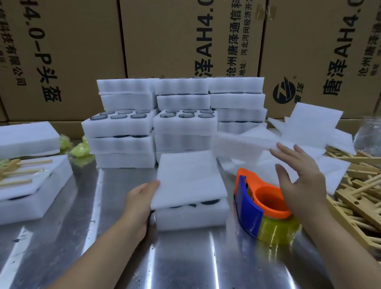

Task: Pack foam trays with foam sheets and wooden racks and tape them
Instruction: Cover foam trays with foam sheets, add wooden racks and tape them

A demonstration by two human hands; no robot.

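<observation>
My left hand [141, 197] pinches the foam sheet [187, 178] by its edge atop the foam tray [190, 216] on the bench [182, 269]. My right hand [304, 177] hovers over the tape dispenser [263, 204], grip wide, empty. Covering step, I judge; next calls for one of the wooden racks [364, 191] farther right.

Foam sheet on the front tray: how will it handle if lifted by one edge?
Probably very light: the foam sheet is thin white foam, and the left hand pinches its edge alone. Likely bendy, not limp: it overhangs the foam tray almost flat. The loose sheets behind lie skewed, so it may slide off easily.
</observation>
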